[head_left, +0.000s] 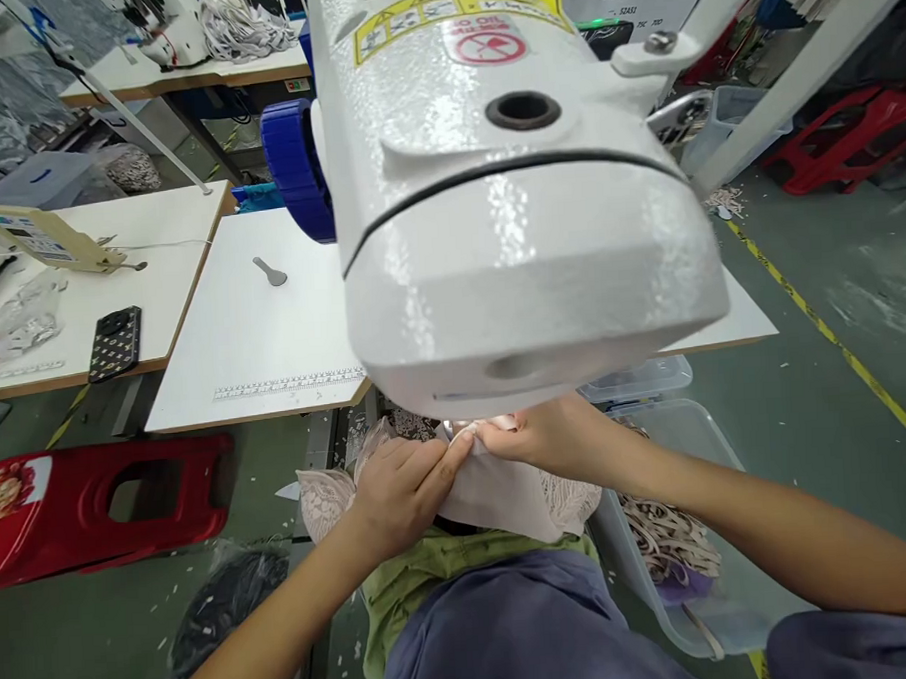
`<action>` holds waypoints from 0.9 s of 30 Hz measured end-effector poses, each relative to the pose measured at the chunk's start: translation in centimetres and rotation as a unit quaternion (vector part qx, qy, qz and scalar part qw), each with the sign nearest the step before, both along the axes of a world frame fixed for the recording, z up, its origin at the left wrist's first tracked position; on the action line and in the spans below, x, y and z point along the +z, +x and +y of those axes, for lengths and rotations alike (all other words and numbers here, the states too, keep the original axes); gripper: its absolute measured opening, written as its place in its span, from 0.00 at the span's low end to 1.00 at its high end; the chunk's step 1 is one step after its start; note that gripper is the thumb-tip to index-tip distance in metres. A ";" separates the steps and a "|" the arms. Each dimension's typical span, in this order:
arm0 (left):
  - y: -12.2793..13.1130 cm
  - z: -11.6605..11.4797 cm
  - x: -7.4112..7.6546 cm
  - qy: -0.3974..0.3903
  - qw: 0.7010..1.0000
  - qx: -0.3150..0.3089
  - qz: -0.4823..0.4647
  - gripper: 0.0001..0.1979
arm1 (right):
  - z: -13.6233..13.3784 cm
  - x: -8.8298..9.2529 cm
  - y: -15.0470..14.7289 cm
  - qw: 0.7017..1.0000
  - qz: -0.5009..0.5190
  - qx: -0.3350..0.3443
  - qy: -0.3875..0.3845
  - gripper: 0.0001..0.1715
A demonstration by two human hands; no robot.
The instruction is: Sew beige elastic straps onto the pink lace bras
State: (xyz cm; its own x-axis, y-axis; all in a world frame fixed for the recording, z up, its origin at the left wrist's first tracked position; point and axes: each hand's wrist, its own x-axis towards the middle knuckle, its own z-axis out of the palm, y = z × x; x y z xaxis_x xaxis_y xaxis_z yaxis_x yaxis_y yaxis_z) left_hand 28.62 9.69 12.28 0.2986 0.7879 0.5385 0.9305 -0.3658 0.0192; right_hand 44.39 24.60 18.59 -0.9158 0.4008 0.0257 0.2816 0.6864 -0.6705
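1. Under the machine (525,276) head, off the table's (257,328) near edge, sits the pale pink cloth (497,498), smooth in the middle and lacy at both sides.
2. Left hand (399,487) presses it, fingers stretched flat.
3. Right hand (547,437) pinches its top edge, fingertips half hidden.
4. Table is bare to the left; a bin (698,439) crowds the right.

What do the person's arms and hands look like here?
Left hand and right hand are bare: no gloves, rings or watch visible. Both forearms are uncovered as far as they show. Blue-grey cloth at the right elbow may be a sleeve; I cannot tell.
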 end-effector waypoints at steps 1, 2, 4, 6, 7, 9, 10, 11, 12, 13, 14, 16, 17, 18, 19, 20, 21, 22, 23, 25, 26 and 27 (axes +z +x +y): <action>0.0 0.0 -0.1 -0.003 1.000 -0.002 0.000 0.20 | 0.0 0.0 0.0 1.000 0.005 0.000 0.006 0.22; 0.0 -0.1 -0.1 -0.008 1.000 -0.001 0.003 0.20 | 0.0 0.0 0.0 1.000 0.008 -0.001 0.014 0.21; 0.3 -0.1 0.1 -0.025 0.999 0.014 0.021 0.19 | 0.0 -0.1 0.3 0.999 0.002 -0.008 0.035 0.20; 1.0 0.0 0.7 -0.051 0.997 0.045 0.044 0.17 | -0.1 -0.7 0.8 0.998 -0.001 -0.019 0.061 0.17; 1.4 0.0 1.0 -0.065 0.994 0.064 0.053 0.17 | -0.3 -1.1 1.2 0.996 0.006 -0.028 0.079 0.16; 2.3 0.2 1.9 -0.092 0.989 0.098 0.058 0.16 | -0.8 -2.3 2.1 0.989 0.040 -0.060 0.133 0.14; 2.7 0.2 2.4 -0.101 0.987 0.111 0.055 0.16 | -1.1 -3.0 2.5 0.981 0.066 -0.075 0.164 0.14; 2.9 0.3 2.8 -0.107 0.986 0.120 0.049 0.16 | -1.4 -3.5 2.8 0.973 0.091 -0.086 0.194 0.13; 3.0 0.5 3.1 -0.110 0.985 0.125 0.042 0.15 | -1.7 -4.1 3.0 0.964 0.115 -0.095 0.221 0.13; 2.9 0.6 3.3 -0.111 0.985 0.125 0.037 0.15 | -1.9 -4.4 3.1 0.955 0.139 -0.103 0.242 0.12; 2.6 0.7 3.5 -0.111 0.986 0.116 0.035 0.15 | -2.2 -4.7 3.1 0.947 0.159 -0.110 0.258 0.12; 1.5 0.9 3.4 -0.105 0.990 0.076 0.051 0.15 | -2.5 -5.0 2.9 0.935 0.183 -0.126 0.277 0.12; 0.8 1.0 3.2 -0.101 0.992 0.047 0.066 0.17 | -2.7 -5.1 2.8 0.933 0.187 -0.130 0.280 0.11; 0.2 1.1 2.9 -0.097 0.992 0.017 0.083 0.19 | -2.9 -5.3 2.7 0.933 0.187 -0.132 0.277 0.11; -0.5 1.2 2.6 -0.092 0.991 -0.008 0.097 0.20 | -3.1 -5.6 2.7 0.938 0.183 -0.133 0.263 0.11; -0.9 1.3 2.3 -0.091 0.990 -0.023 0.107 0.21 | -3.3 -5.9 2.8 0.946 0.178 -0.139 0.234 0.11; -1.2 1.4 2.1 -0.094 0.989 -0.027 0.113 0.21 | -3.6 -6.4 2.9 0.954 0.175 -0.152 0.190 0.12; -1.2 1.4 1.9 -0.098 0.988 -0.021 0.117 0.20 | -4.0 -6.9 3.1 0.960 0.175 -0.170 0.134 0.13; -1.0 1.5 1.8 -0.103 0.988 -0.010 0.118 0.18 | -4.3 -7.4 3.3 0.963 0.177 -0.189 0.075 0.15; -0.1 1.4 1.7 -0.109 0.987 0.014 0.117 0.16 | -4.7 -8.1 3.5 0.961 0.179 -0.213 -0.005 0.19; 0.5 1.3 1.8 -0.107 0.987 0.026 0.113 0.16 | -4.7 -8.3 3.6 0.960 0.178 -0.216 -0.017 0.19; 1.1 1.2 1.9 -0.102 0.988 0.039 0.107 0.16 | -4.7 -8.3 3.5 0.960 0.175 -0.217 -0.013 0.20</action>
State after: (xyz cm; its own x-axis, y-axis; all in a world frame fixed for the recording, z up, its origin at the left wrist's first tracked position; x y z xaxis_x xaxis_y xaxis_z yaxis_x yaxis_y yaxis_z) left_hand 29.70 10.92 14.15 0.3225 0.8985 0.2977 0.9465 -0.3014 -0.1158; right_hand 47.94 19.94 10.31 -0.5999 0.7469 0.2868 0.2914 0.5378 -0.7911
